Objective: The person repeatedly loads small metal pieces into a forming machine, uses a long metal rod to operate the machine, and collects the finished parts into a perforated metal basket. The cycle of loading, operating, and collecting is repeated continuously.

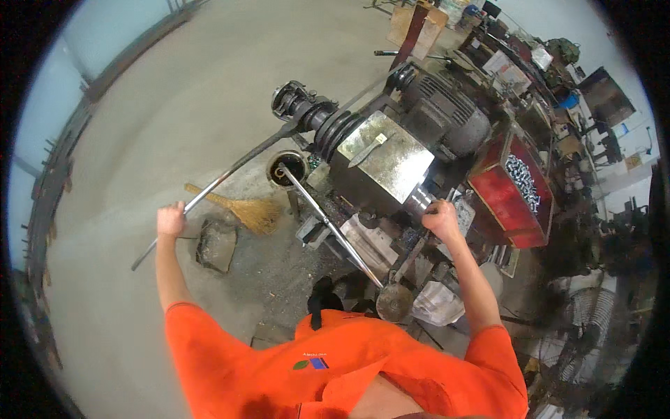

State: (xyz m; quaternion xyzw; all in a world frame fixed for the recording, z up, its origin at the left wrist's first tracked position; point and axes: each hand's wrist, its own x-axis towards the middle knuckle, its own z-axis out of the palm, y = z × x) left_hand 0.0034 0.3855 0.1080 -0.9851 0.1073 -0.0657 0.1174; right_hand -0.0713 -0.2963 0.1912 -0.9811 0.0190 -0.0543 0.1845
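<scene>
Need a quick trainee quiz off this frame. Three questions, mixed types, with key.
1. What is the left grip closed around?
2. True or false: the broom lies on the floor.
3. Where are the heaped metal bits?
A) On the motor
B) In the red box
C) Under the broom

Key:
1. The long bar
2. True
3. B, in the red box

L hand point(171, 219): fisted | L forearm point(174, 276): fwd | R hand point(440, 218): part-curled | R forearm point(475, 283): fwd, angled inwd
</scene>
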